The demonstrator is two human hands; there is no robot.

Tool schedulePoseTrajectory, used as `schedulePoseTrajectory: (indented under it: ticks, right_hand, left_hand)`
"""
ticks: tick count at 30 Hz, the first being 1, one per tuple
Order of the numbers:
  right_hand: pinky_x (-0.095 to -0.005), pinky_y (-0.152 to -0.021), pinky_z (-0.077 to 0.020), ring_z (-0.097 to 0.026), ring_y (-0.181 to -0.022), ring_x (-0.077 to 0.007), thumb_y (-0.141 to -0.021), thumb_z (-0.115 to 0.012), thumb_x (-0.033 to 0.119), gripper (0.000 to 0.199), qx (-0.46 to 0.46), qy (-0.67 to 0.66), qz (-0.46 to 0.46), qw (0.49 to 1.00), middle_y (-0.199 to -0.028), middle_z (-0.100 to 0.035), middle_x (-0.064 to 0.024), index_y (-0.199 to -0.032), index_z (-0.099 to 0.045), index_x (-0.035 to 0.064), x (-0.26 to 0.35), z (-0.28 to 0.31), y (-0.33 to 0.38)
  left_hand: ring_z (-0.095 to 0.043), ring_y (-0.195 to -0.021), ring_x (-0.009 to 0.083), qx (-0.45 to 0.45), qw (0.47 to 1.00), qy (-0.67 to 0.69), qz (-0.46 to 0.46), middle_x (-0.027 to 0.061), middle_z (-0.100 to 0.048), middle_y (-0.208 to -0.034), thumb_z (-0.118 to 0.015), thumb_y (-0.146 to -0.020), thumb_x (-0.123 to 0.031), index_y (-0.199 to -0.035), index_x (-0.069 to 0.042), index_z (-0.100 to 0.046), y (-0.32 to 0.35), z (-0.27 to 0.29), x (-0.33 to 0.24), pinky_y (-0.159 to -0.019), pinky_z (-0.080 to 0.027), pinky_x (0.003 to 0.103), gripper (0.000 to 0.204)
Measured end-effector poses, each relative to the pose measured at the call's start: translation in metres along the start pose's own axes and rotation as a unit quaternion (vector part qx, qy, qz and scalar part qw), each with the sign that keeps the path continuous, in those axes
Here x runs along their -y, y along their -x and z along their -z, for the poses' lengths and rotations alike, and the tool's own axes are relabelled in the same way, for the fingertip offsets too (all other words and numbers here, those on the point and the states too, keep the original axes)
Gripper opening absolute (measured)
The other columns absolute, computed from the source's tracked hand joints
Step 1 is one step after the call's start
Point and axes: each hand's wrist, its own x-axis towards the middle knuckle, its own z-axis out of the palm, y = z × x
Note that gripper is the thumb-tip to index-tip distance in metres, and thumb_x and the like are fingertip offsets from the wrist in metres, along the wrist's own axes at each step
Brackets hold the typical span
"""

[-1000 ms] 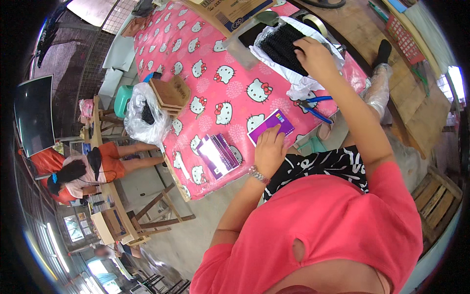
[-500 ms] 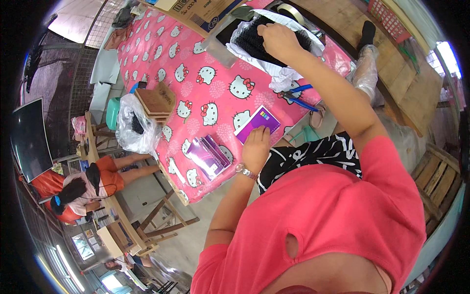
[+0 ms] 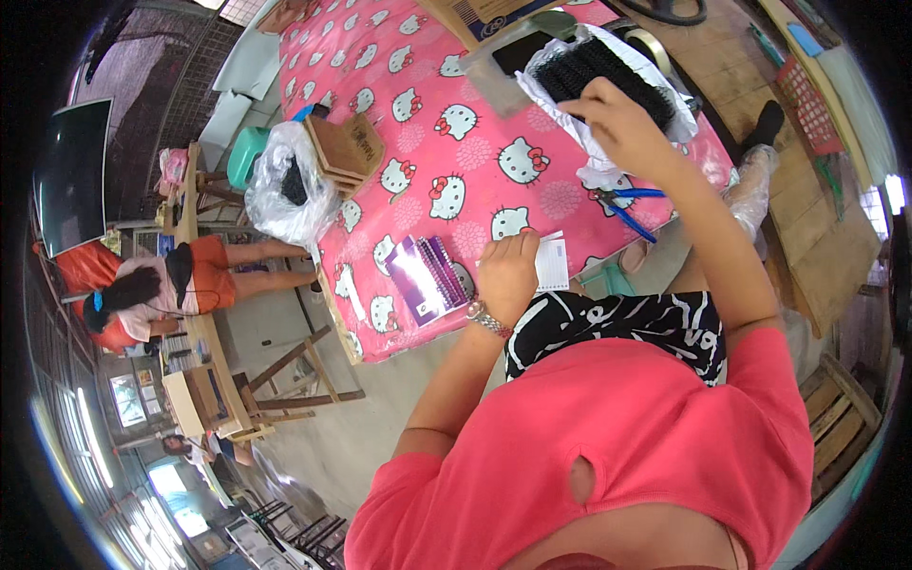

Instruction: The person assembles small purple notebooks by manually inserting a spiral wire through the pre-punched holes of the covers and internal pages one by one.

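My left hand (image 3: 508,275) is closed over a small notepad (image 3: 553,263) at the table's near edge, and a lined white page of it shows beside the fingers. My right hand (image 3: 622,123) has its fingers curled at the near side of a pile of black spiral binding coils (image 3: 594,76); whether a coil is between the fingertips is too small to tell. White plastic wrapping (image 3: 600,163) lies around the coils. Below my right wrist are blue-handled pliers (image 3: 629,214). Left of my left hand sits a stack of purple spiral notebooks (image 3: 423,280).
A pink patterned cloth covers the table (image 3: 427,123). On it are brown cardboard pieces (image 3: 347,152), a clear plastic bag (image 3: 285,204) and a cardboard box (image 3: 484,17). A roll of tape (image 3: 649,49) lies beyond the coils. Another person (image 3: 161,285) leans over a bench at the left.
The notepad's purple cover showed before; a white lined page shows now. My right hand has drawn back from atop the coils to their near edge. The whole view has shifted.
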Motion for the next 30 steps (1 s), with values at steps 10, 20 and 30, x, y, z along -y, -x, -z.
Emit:
schedulePoseTrajectory:
  ticks: [10,20,30]
  right_hand:
    - [-0.0232,-0.078,-0.0456,-0.052,-0.085,-0.0075,-0.103,-0.044,0.016,0.043,0.034,-0.611,-0.174,0.771,-0.118,-0.059,-0.0035,-0.146,-0.041,0.0081,-0.063,0.004,-0.043]
    - [-0.0209,-0.064,-0.0419,-0.049,-0.066,-0.0076,-0.102,-0.050,0.035,0.051,0.082,-0.694,-0.142,0.701,-0.082,-0.057,0.0018,-0.142,-0.045,0.0039,-0.047,0.009,-0.052]
    - [-0.0261,-0.076,-0.0481,-0.059,-0.091,-0.0117,-0.089,-0.050,0.016,0.045,0.153,-0.481,-0.327,0.799,-0.123,-0.060,-0.0100,-0.132,-0.054,0.0014,0.064,-0.018,0.079]
  left_hand:
    - [-0.067,-0.084,0.0291,0.068,0.996,0.053,0.038,0.0095,-0.071,-0.096,-0.065,-0.077,-0.006,-0.100,-0.006,-0.067,0.026,-0.013,-0.007,-0.073,-0.052,0.040,0.023]
    - [-0.069,-0.101,0.0189,0.176,0.940,0.254,0.145,0.0097,-0.071,-0.112,-0.085,-0.069,-0.018,-0.122,-0.004,-0.062,0.012,0.004,0.015,-0.083,-0.055,0.031,0.059]
    - [-0.064,-0.088,0.0252,0.049,0.998,0.041,0.022,0.0067,-0.069,-0.094,-0.060,-0.084,-0.009,-0.108,-0.008,-0.064,0.006,0.046,-0.005,-0.087,-0.046,0.040,0.024]
